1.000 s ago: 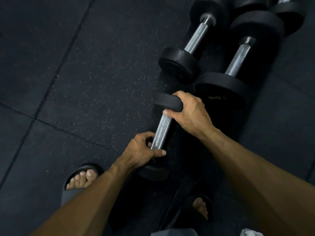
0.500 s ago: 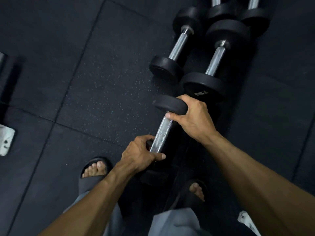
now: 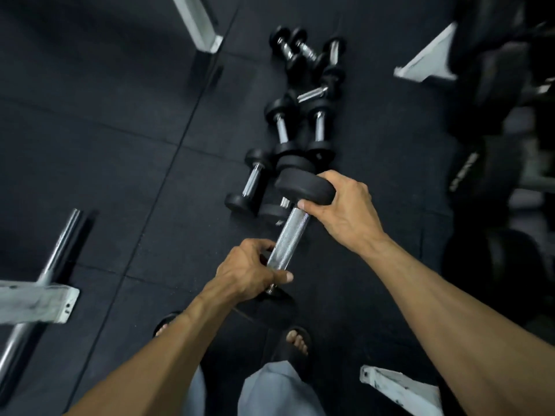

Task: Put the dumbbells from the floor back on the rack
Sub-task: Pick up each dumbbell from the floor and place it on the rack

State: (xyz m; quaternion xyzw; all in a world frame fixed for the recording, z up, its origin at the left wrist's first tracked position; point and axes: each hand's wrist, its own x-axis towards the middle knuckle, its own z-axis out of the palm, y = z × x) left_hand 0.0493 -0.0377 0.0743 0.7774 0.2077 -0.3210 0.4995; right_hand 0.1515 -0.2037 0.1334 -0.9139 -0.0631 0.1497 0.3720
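Observation:
I hold a black dumbbell with a knurled chrome handle (image 3: 289, 238) in both hands, lifted off the floor and tilted away from me. My right hand (image 3: 342, 208) grips the far end, fingers round the far black head (image 3: 303, 187). My left hand (image 3: 249, 270) is closed on the near end of the handle and hides most of the near head. Below and beyond it, several more dumbbells (image 3: 283, 127) lie in a loose row on the dark rubber floor. The rack (image 3: 492, 85) with dark weights on it stands at the right edge, blurred.
A white bench foot with a chrome bar (image 3: 39, 298) lies at the left. Another white frame leg (image 3: 198, 22) is at the top, and white feet stand at right top (image 3: 426, 61) and bottom right (image 3: 396, 388). My sandalled feet (image 3: 295, 343) are directly below the dumbbell.
The dumbbell has come up off the floor with both hands on it. My view has risen and pulled back, showing more dumbbells, the bench feet and the rack.

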